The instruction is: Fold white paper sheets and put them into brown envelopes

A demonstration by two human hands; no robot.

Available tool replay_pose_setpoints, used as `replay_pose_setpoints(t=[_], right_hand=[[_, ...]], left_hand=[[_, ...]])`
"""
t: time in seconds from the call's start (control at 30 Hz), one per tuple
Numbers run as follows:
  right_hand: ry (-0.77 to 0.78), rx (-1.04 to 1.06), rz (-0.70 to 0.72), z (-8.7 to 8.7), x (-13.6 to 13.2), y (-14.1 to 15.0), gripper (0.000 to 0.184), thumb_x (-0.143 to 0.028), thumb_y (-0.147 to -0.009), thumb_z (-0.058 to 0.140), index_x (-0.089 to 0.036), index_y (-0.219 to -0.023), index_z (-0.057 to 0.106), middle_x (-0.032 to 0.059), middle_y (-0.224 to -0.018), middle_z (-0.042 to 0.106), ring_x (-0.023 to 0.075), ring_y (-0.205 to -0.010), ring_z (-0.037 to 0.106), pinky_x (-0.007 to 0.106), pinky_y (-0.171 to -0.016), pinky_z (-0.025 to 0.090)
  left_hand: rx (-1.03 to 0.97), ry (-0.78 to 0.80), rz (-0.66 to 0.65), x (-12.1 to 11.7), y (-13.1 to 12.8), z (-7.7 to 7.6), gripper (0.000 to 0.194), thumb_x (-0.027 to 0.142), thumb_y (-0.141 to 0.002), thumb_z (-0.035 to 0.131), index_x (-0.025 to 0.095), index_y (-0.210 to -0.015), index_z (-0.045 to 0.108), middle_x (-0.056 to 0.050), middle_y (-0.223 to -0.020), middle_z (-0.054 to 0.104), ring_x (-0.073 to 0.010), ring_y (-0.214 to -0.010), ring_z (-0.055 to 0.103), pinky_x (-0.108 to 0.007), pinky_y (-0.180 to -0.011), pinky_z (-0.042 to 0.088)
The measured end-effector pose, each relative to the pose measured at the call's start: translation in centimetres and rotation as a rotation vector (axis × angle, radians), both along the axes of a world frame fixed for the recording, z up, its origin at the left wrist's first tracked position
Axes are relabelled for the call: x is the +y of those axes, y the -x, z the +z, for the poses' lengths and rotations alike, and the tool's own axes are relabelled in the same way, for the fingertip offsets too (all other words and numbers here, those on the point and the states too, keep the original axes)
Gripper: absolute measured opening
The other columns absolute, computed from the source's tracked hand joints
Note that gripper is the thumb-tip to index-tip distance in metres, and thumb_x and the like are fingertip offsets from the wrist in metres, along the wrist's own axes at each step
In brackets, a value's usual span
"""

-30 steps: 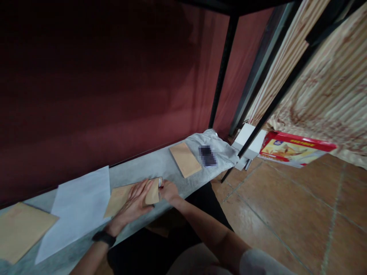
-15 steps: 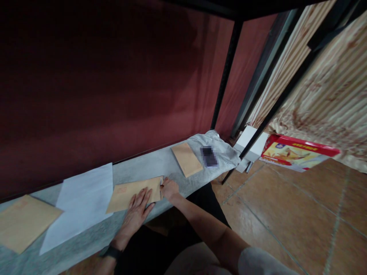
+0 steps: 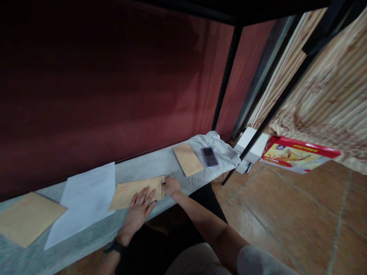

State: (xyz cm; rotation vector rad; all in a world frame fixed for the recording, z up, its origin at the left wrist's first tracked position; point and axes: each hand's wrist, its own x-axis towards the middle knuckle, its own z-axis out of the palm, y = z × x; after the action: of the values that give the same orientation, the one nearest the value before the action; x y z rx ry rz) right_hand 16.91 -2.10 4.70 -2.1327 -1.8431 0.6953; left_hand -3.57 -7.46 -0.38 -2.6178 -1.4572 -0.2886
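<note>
A brown paper envelope (image 3: 123,194) with a faint reddish print lies lengthwise on the cloth-covered bench. My left hand (image 3: 140,206) rests flat on its lower middle, fingers spread, pressing it down. At the envelope's right end, my right hand (image 3: 171,186) is closed, its curled fingers against the end edge. A small pale strip shows beside those fingers; what they hold is hidden. Left of the envelope lies a white sheet of paper (image 3: 88,202), partly overlapped by a second brown envelope (image 3: 30,217). A third brown envelope (image 3: 188,159) sits to the right.
A dark, blurred-out phone-like object (image 3: 210,156) lies near the right end of the grey cloth (image 3: 143,167). Black shelf posts (image 3: 226,80) rise at that end. Beyond, on the tiled floor, are a white box (image 3: 252,143) and a red-and-yellow carton (image 3: 299,154).
My left hand has slid down the envelope toward its near edge, uncovering the print. My right hand stays at the envelope's right end. The view has shifted slightly.
</note>
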Motion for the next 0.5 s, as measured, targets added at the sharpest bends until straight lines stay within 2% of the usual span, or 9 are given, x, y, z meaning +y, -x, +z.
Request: replay_pose_setpoints(t=[0.13, 0.23, 0.4, 0.5], right_hand=[[-0.041, 0.079, 0.012, 0.0, 1.1, -0.9, 0.03, -0.02, -0.096, 0.052, -0.015, -0.124, 0.061, 0.0114, -0.115, 0.072, 0.0202, -0.1, 0.071, 0.026, -0.08, 0.053], [-0.068, 0.128, 0.027, 0.1, 2.2, -0.9, 0.024, -0.02, -0.097, 0.053, -0.016, -0.117, 0.066, 0.0115, -0.123, 0.068, 0.0189, -0.102, 0.07, 0.025, -0.083, 0.052], [-0.072, 0.217, 0.018, -0.2, 3.7, 0.3, 0.019, -0.02, -0.093, 0.064, -0.014, -0.111, 0.068, 0.0139, -0.122, 0.067, 0.0221, -0.101, 0.069, 0.032, -0.086, 0.054], [-0.09, 0.317, 0.008, -0.4, 4.5, 0.5, 0.028, -0.031, -0.097, 0.065, -0.016, -0.119, 0.064, 0.0098, -0.121, 0.065, 0.0224, -0.103, 0.067, 0.04, -0.089, 0.056]], left_hand=[[0.0, -0.038, -0.012, 0.0, 0.0, -0.1, 0.054, 0.05, -0.101, 0.034, 0.031, -0.15, 0.046, -0.011, -0.159, 0.042, -0.0277, -0.144, 0.042, -0.051, -0.117, 0.031], [0.013, -0.047, -0.013, -0.1, 0.0, 0.1, 0.053, 0.049, -0.1, 0.036, 0.031, -0.15, 0.046, -0.012, -0.159, 0.042, -0.0281, -0.144, 0.042, -0.052, -0.116, 0.032], [0.019, -0.046, 0.01, -0.3, -0.3, 0.4, 0.052, 0.046, -0.099, 0.041, 0.033, -0.149, 0.047, -0.011, -0.157, 0.045, -0.0281, -0.143, 0.044, -0.053, -0.118, 0.03], [-0.002, -0.001, 0.034, -0.4, -0.5, 0.6, 0.05, 0.042, -0.099, 0.041, 0.033, -0.148, 0.048, -0.011, -0.157, 0.045, -0.0284, -0.144, 0.043, -0.055, -0.118, 0.029]])
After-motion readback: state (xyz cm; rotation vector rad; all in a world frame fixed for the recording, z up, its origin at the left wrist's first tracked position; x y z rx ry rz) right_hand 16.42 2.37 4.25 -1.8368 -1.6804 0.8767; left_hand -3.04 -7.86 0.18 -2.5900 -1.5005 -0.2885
